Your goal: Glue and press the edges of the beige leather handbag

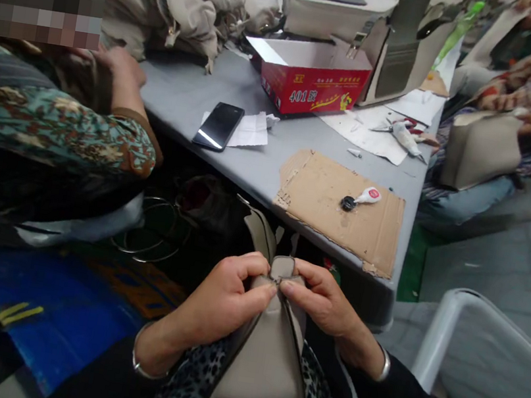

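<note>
A beige handbag (266, 359) with dark edges rests on my lap, its triangular side panel towards me. My left hand (231, 294) pinches the bag's narrow top from the left, thumb and fingers closed on the material. From the right, my right hand (325, 301) pinches the same top, its thumb close to the left thumb. A small rounded beige tab (282, 267) shows between the fingertips. Behind my left hand rises a greenish-grey flap (261, 228). The exact spot under the thumbs is partly hidden.
On the grey table (258, 178) lie a cardboard sheet (325, 201) with a small glue bottle (368, 195), a phone (219, 127), pliers (393, 125) and a red box (322, 88). Bags stand behind. Co-workers sit left and right; a metal rail (439, 338) stands right.
</note>
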Demonstrator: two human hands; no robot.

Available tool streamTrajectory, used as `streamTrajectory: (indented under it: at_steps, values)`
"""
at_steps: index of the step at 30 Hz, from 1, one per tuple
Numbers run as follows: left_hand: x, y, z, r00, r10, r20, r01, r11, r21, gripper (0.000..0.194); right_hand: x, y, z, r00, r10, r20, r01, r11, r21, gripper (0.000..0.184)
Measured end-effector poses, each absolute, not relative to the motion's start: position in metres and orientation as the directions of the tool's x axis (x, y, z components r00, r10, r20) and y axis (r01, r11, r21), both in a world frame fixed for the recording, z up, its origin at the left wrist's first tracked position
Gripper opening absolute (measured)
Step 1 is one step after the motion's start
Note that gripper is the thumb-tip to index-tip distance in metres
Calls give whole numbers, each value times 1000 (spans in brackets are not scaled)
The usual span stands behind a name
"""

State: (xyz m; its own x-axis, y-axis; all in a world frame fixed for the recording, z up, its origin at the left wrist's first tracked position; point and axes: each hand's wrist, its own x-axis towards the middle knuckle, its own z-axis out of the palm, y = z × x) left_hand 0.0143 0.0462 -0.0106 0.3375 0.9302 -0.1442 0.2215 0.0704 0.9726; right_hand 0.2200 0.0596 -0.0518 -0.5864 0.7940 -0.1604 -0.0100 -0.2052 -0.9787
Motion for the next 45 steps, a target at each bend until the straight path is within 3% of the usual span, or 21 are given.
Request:
streamTrajectory:
  at_steps: [11, 21, 29, 33, 38, 45]
  values:
    - [6, 48, -7, 397, 907, -140, 191, 67, 979, 20, 227, 64, -43, -654, 746, -125, 33, -137, -990, 23]
    - [-1, 47, -8, 433, 885, -172, 176, 104, 979, 24, 222, 64, -28, -673, 723, -155, 19, -192, -981, 17]
    - [-25, 55, 0, 550, 800, -242, 318, 67, 946, 22, 212, 62, -37, -593, 778, -207, 25, -240, -971, 24]
    - [-29, 57, -1, 534, 807, -251, 309, 90, 947, 15, 205, 63, -38, -594, 782, -188, 44, -202, -978, 27]
    - [-26, 55, -13, 516, 807, -285, 157, 238, 959, 26, 199, 65, -38, -605, 781, -153, 46, -157, -987, 29]
    - [-23, 53, -10, 459, 845, -274, 228, 186, 956, 35, 196, 68, -31, -656, 752, -63, 126, 27, -992, 36]
